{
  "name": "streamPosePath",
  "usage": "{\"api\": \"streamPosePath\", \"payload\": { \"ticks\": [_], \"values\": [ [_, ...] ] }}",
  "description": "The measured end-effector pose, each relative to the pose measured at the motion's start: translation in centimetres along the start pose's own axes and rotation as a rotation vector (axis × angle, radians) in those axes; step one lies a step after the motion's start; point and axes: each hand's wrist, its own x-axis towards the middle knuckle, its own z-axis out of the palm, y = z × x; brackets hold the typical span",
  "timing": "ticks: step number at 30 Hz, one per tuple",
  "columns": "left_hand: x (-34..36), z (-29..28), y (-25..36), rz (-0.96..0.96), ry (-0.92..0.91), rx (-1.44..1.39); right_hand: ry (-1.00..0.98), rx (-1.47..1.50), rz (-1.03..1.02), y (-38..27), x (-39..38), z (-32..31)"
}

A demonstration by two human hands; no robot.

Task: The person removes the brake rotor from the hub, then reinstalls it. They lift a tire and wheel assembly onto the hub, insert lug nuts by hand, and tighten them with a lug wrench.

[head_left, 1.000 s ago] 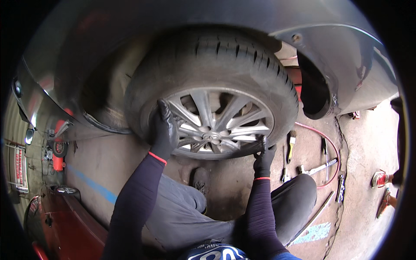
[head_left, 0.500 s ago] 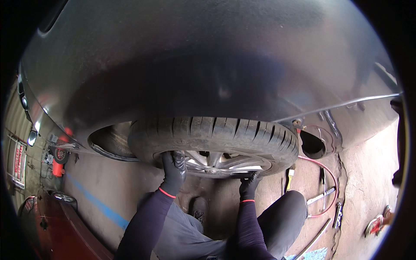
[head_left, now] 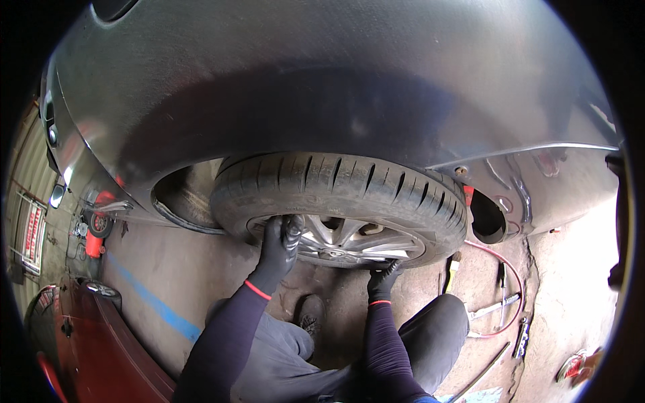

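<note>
A car wheel (head_left: 339,181) with a worn black tyre stands in the wheel arch of a dark car. Its silver spoked rim (head_left: 346,236) faces me, with the top tilted away. My left hand (head_left: 277,252), in a black glove with a red cuff edge, grips the wheel at the left side of the rim, fingers pointing up. Lower right, my right hand (head_left: 383,280), gloved alike, holds the bottom edge of the wheel; some of its fingers are hidden under the tyre.
The dark fender (head_left: 336,107) hangs over the wheel. On the floor to the right lie a red hose (head_left: 519,295), a yellow-handled brush (head_left: 454,269), a ratchet-like tool (head_left: 522,338) and a long bar (head_left: 480,373). A red car (head_left: 94,342) stands at lower left. Someone's shoe (head_left: 571,366) shows at far right.
The wheel sits farther out from the arch and is turned so more of its tread and rim show. Both hands stay on it. My view has shifted slightly.
</note>
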Motion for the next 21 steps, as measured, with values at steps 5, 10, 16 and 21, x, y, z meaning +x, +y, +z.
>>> {"api": "streamPosePath", "payload": {
  "ticks": [5, 10, 16, 21],
  "values": [
    [-3.7, 0.9, 6.1, 0.108, 0.124, 0.821, 0.033, 0.035, -0.007, 1.1, 0.5, -0.8],
    [-2.3, 2.0, 12.2, 0.816, 0.298, 1.326, -0.024, -0.048, 0.011, 1.6, 1.0, -1.6],
    [1.4, 3.3, 14.5, 0.484, -0.012, 1.320, 0.013, -0.343, 0.194, -0.1, 0.6, -2.7],
    [1.2, 4.2, 14.3, 0.452, 0.088, 1.522, -0.108, -0.548, 0.318, -2.1, 0.8, -3.3]
  ]
}}
